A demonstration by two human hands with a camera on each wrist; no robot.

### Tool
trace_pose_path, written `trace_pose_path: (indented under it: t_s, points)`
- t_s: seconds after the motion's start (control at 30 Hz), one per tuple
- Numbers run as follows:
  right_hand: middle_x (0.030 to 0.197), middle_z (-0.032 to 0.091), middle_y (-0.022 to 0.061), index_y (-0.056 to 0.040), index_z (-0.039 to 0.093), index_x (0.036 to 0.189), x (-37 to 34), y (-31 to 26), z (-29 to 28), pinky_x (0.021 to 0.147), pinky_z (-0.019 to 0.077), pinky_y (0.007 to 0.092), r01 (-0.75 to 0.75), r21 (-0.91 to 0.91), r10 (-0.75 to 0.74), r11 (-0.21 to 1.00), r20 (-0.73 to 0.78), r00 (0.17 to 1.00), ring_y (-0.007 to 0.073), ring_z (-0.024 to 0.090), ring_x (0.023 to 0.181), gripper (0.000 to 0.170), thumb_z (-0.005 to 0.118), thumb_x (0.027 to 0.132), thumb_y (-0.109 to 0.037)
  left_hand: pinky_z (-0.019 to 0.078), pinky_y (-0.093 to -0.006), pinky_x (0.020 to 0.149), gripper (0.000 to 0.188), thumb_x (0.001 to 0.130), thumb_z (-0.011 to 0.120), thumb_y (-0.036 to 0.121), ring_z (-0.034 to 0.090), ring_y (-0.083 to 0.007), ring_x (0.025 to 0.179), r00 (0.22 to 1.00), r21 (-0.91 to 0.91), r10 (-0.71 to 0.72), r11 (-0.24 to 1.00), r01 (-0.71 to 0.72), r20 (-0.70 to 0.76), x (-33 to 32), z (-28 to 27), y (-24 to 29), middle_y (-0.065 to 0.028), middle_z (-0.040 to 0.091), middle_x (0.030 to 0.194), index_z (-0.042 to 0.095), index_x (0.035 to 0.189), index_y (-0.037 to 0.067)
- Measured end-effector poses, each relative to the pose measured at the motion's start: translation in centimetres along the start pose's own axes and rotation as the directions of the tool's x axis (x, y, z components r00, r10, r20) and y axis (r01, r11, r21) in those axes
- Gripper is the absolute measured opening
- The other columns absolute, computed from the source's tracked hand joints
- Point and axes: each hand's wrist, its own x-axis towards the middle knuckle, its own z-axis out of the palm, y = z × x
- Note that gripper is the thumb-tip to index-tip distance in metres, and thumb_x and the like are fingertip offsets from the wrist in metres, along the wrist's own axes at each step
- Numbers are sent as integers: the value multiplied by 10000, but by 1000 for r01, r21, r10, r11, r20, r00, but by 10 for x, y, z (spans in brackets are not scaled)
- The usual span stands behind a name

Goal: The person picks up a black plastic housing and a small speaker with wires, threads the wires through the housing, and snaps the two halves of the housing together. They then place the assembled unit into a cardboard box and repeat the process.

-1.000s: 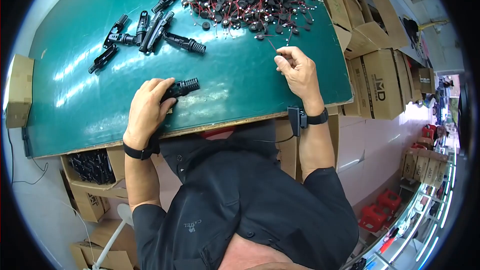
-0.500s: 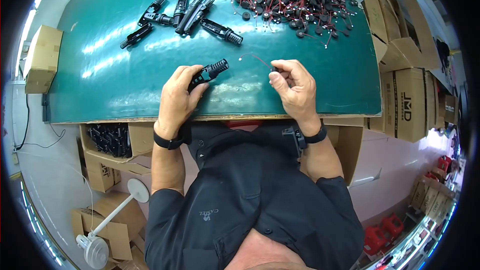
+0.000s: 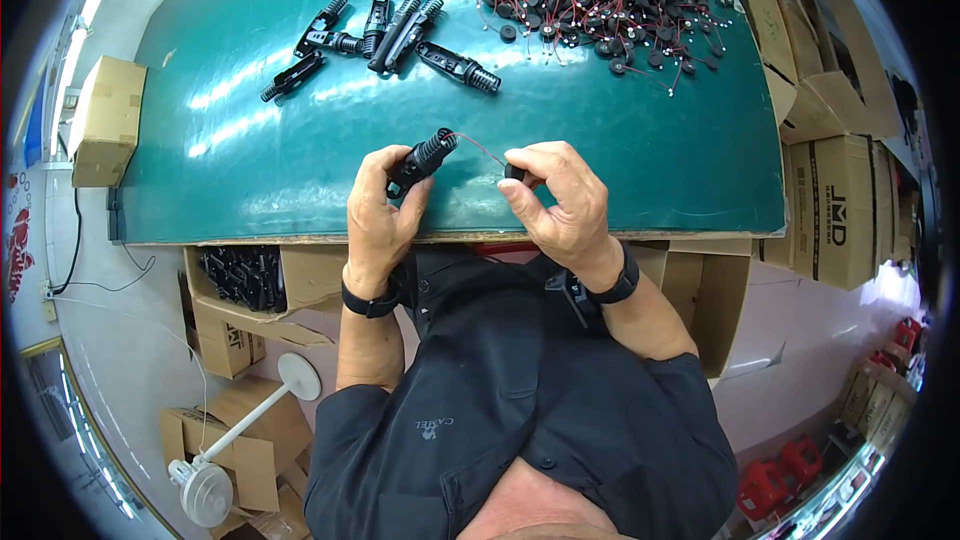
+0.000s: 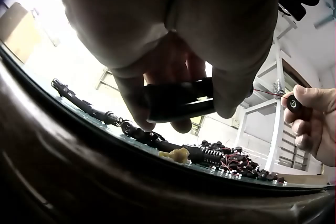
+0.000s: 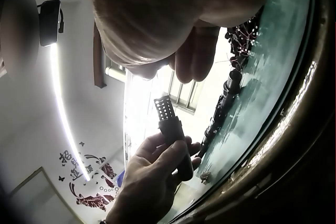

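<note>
My left hand (image 3: pixel 383 205) grips a black plastic housing (image 3: pixel 424 162) with a ribbed, slotted tube end, tilted up toward the right. In the right wrist view the slots of this housing (image 5: pixel 166 109) show plainly above the left thumb. My right hand (image 3: pixel 568 205) pinches a small round black disc (image 3: pixel 514 172) between thumb and fingertips. From the disc a thin red wire (image 3: pixel 478 146) runs left to the mouth of the ribbed end. The left wrist view shows the disc (image 4: pixel 295 103) face-on, held at the fingertips.
Several similar black housings (image 3: pixel 390 38) lie at the back left of the green table (image 3: pixel 250 155). Behind on the right is a big pile of discs with red wires (image 3: pixel 610 0). Below the table's front edge stands a carton of black parts (image 3: pixel 242 278). Cardboard boxes (image 3: pixel 840 210) stand at right.
The right hand has brought the disc from near the pile to beside the housing. The left hand has lifted and tilted the housing, and the wire's end has reached its ribbed mouth.
</note>
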Motion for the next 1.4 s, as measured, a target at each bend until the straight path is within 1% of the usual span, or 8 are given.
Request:
trace_pose_path:
  t_s: [0.17, 0.33, 0.43, 0.47, 0.57, 0.7, 1.23, 1.4]
  points:
    - [1024, 725, 136, -3, 724, 1177, 0, -7, 0, 679, 602, 311, 40, 21, -41, 999, 30, 999, 199, 714, 779, 299, 859, 921, -77, 583, -365, 895, 435, 858, 823, -40, 723, -258, 1017, 999, -67, 45, 997, -47, -23, -2, 5, -1, -144, 723, 1143, 661, 1259, 8]
    - [1007, 725, 141, -3, 725, 1167, 1, -13, 1, 668, 602, 328, 88, -2, -88, 996, 31, 996, 228, 720, 774, 314, 866, 891, -54, 586, -370, 943, 456, 868, 813, -61, 724, -266, 1076, 995, -147, 96, 984, -100, -33, -6, 11, -10, -144, 718, 1210, 640, 1284, 14]
    - [988, 723, 143, -5, 724, 1157, 2, -19, 1, 655, 601, 346, 177, -37, -176, 983, 43, 984, 264, 721, 769, 339, 876, 860, -63, 554, -401, 1078, 485, 895, 809, -62, 718, -289, 1184, 996, -294, 73, 952, -87, -60, -9, 15, -11, -152, 700, 1278, 595, 1323, 21]
    - [988, 723, 143, -5, 724, 1157, 1, -20, 1, 655, 601, 346, 171, -38, -170, 985, 37, 985, 264, 721, 769, 339, 876, 860, -63, 554, -401, 1078, 485, 895, 809, -62, 718, -289, 1184, 996, -293, 74, 952, -85, -51, -10, 15, -13, -152, 700, 1278, 595, 1323, 21]
    - [981, 716, 136, -8, 722, 1146, -1, -24, 1, 642, 598, 356, 216, -60, -213, 975, 53, 976, 279, 717, 760, 352, 880, 840, -84, 482, -470, 1195, 501, 923, 804, -49, 697, -311, 1274, 986, -315, 148, 935, -163, -72, -11, 16, -19, -159, 681, 1321, 549, 1347, 29]
    - [979, 710, 124, -4, 719, 1138, 0, -27, -1, 634, 596, 362, 250, -63, -247, 966, 57, 967, 268, 718, 756, 354, 878, 836, -98, 457, -512, 1208, 517, 937, 805, -42, 663, -333, 1321, 976, -310, 212, 926, -218, -53, -11, 16, -24, -168, 660, 1357, 523, 1363, 42]
    - [963, 698, 120, -3, 723, 1113, -4, -29, -3, 640, 605, 374, 214, -25, -211, 977, 69, 975, 272, 722, 747, 352, 875, 799, -52, 408, -570, 1243, 481, 936, 798, -27, 686, -331, 1303, 975, -312, 213, 924, -223, -66, -11, 20, -29, -149, 685, 1322, 538, 1330, 63]
    - [959, 697, 121, -6, 727, 1101, -3, -30, -3, 642, 606, 376, 204, -32, -202, 978, 68, 977, 278, 723, 746, 359, 881, 781, -54, 406, -570, 1245, 483, 932, 803, -26, 683, -337, 1307, 973, -304, 221, 925, -229, -63, -11, 20, -30, -148, 689, 1313, 541, 1328, 65]
